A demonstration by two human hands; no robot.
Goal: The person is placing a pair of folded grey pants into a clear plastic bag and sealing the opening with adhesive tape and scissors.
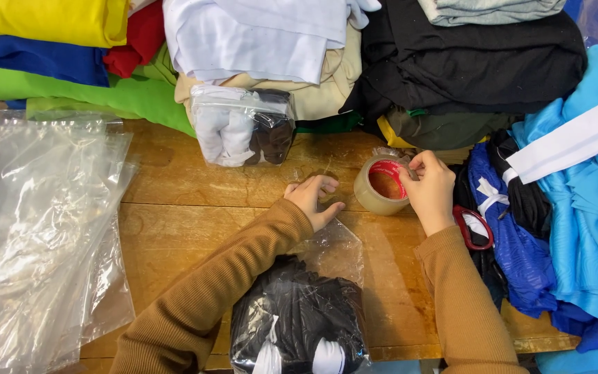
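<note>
My right hand (429, 188) pinches tape roll (381, 185); left hand (313, 199) presses clear bag (300, 310) of black cloth, its bottom cut off.

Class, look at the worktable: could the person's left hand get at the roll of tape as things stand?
Probably yes. The left hand rests on the clear bag beside the tape roll, with only bare table between; the right hand already holds it.

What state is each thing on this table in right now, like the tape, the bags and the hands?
Tape roll: on its side on the table, held by the right hand.
Left hand: pressing the bag's open end flat.
Near plastic bag: filled with black and white cloth, not taped.
Far plastic bag: packed, lying against the clothes.
Empty plastic bags: loose, crumpled pile.
Scissors: red handles, lying unused.
</note>
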